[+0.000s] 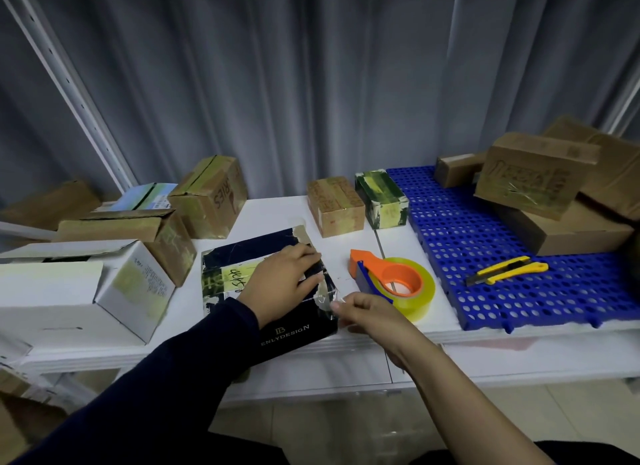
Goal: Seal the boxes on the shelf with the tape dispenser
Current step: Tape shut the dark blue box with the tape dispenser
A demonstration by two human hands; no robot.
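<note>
Left hand (280, 281) is down flat on the dark box (298, 333), fingers (304, 257) stretched out straight and pressing on its top near the right edge. The box sits at the front of the white shelf (277, 215), right in the middle. Right hand (367, 312) is just beside that edge, fingertips (341, 305) pinched together on a strip of clear tape (325, 296) that runs up onto the box. The tape dispenser (391, 277), orange and blue with its yellowish roll, lies on the shelf just right of the box, and neither hand is on it. Further right, a yellow knife (507, 270) lies on the blue mat (467, 229). Brown and white boxes crowd the left side and the back.
</note>
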